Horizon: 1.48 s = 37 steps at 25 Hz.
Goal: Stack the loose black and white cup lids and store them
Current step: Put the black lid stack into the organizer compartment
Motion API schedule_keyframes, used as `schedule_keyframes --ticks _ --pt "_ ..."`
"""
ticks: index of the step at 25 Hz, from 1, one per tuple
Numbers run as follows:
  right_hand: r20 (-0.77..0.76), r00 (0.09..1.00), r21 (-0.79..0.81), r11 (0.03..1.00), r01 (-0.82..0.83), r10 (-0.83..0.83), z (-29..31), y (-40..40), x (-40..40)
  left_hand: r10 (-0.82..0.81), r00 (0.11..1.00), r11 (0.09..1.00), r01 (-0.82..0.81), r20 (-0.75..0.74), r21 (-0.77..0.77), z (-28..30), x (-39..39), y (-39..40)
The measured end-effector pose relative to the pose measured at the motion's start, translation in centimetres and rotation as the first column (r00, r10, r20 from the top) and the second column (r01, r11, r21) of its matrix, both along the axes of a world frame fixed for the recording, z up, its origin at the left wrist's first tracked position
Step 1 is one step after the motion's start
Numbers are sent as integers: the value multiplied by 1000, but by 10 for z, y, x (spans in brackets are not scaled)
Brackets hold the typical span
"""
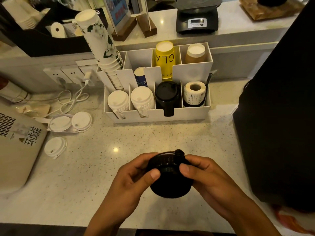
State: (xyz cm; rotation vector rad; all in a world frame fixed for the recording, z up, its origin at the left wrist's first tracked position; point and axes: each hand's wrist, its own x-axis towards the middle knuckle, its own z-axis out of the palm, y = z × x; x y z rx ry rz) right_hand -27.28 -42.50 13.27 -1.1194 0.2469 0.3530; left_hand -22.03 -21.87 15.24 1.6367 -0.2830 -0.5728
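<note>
Both hands grasp one stack of black lids (pixel 167 174) over the near counter: the left hand (pixel 136 172) curls round its left side, the right hand (pixel 202 172) round its right, thumbs pressing on top, probably to square the lids so they nest. The stack lies tilted, its long axis running away from the person, the broad end nearest. Ahead of the hands stands the white organizer (pixel 158 116), whose black-lid slot (pixel 167 97) likely receives it. Far left of the left hand lie loose white lids (pixel 68 124).
</note>
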Motion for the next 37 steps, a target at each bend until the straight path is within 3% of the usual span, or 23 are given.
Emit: schedule_keyframes --ticks 3,5,7,15,18,20,22,25,27,28,33,37 --pt "-58 990 21 992 127 -126 -1 6 10 123 968 964 -169 218 206 -6 0 -16" --pt "-88 976 29 979 203 -200 -3 11 17 37 943 934 -151 331 325 -10 -2 -27" --pt "-111 964 36 969 245 -240 -3 15 22 -46 948 922 -81 316 379 -17 -4 -36" --pt "-89 954 58 955 290 -285 -9 13 36 -62 871 864 -197 487 462 -29 26 -46" --pt "-78 959 105 954 280 -273 -16 10 44 -68 878 840 -205 473 502 -30 38 -51" --pt "-66 946 -113 945 308 -317 -33 7 55 -78 889 822 -199 451 534 -33 51 -53" --pt "-58 909 -512 794 327 -412 -64 -1 69 -83 893 807 -201 443 555 -34 69 -54" --pt "-109 937 -899 435 49 -331 -121 -16 86 -126 849 798 -221 514 561 -34 96 -57" --pt "-224 935 -962 215 -168 -274 -155 -24 93 -151 832 795 -219 534 566 -32 113 -60" --pt "-258 928 -963 154 -223 -268 -168 -26 94 -156 830 793 -218 535 569 -30 122 -63" --pt "-170 951 -983 -19 -181 -257 -205 -22 83 -191 812 773 -222 551 594 -26 173 -76" --pt "-128 949 -985 -74 -156 -289 -206 -20 83 -184 810 744 -255 557 617 -33 197 -90"
